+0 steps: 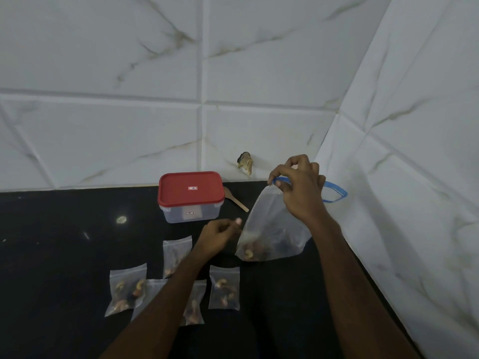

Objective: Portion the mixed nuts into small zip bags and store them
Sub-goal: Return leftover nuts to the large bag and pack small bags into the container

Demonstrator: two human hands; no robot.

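Note:
My right hand (298, 187) pinches the blue zip rim of a large clear bag (272, 229), holding it up with its mouth open; a few mixed nuts (250, 252) lie in the bag's bottom corner on the black counter. My left hand (220, 235) hovers just left of that bag with fingers curled; whether it holds anything I cannot tell. Several small zip bags with nuts lie in front: one at the left (127, 290), one at the right (224, 287), one behind my left forearm (175, 251), others partly hidden under the arm.
A clear plastic box with a red lid (190, 189) stands shut at the back by the wall. A wooden spoon (237, 202) lies to its right. Tiled walls close the counter (64, 242) at the back and right.

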